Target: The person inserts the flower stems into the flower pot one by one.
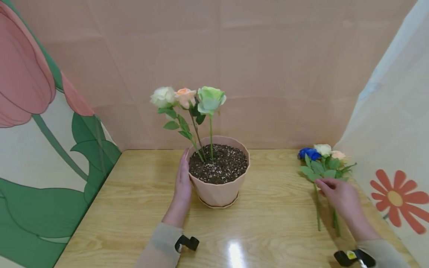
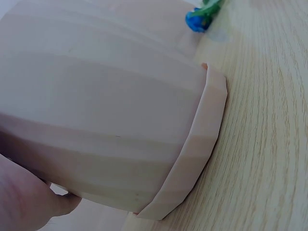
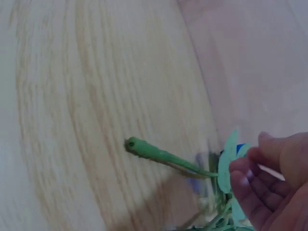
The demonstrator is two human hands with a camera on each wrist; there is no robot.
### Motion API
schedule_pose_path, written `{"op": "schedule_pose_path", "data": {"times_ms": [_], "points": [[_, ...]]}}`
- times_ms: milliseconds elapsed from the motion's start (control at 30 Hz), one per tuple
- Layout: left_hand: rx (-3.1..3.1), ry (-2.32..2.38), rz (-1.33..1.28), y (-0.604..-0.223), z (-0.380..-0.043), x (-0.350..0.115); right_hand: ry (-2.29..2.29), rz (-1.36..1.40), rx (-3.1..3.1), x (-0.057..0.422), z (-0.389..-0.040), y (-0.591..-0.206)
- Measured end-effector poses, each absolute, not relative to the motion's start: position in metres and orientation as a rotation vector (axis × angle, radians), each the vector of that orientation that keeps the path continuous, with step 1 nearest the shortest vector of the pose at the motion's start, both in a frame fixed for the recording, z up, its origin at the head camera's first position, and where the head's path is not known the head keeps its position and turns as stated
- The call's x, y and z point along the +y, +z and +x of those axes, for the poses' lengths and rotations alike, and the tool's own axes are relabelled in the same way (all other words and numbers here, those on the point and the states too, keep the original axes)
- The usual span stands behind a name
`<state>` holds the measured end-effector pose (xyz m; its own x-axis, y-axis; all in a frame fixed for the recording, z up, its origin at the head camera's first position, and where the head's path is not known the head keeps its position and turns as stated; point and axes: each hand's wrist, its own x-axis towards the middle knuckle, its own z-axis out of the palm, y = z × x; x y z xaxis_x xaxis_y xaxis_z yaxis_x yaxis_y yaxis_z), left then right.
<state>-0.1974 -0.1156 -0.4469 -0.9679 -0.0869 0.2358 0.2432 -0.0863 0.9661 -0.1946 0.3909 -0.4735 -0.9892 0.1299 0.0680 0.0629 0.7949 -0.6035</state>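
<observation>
Toward the back of the tabletop (image 1: 275,208) I see the pink pot (image 1: 218,191) on its saucer (image 2: 202,134), with a white rose (image 1: 163,96), a peach rose (image 1: 185,97) and a pale green rose (image 1: 211,99) standing in its dark soil (image 1: 228,163). My left grip (image 1: 183,175) is unclenched, its fingers extended along the pot's left side. Over on the right, a blue rose (image 1: 309,153) lies beside other cut flowers (image 1: 323,149), blooms toward the back, and my right grip (image 1: 340,193) bends its fingers at their leaves (image 1: 316,169), though whether it pinches a stem I cannot tell.
</observation>
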Motion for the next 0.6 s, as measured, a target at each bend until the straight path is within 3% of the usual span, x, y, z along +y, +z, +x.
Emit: {"op": "schedule_pose_path", "data": {"times_ms": [600], "points": [[-1.964,-2.165,-0.173,-0.447,-0.197,-0.116,0.765,-0.175,-2.917,0.392,-0.207,-0.488]]}}
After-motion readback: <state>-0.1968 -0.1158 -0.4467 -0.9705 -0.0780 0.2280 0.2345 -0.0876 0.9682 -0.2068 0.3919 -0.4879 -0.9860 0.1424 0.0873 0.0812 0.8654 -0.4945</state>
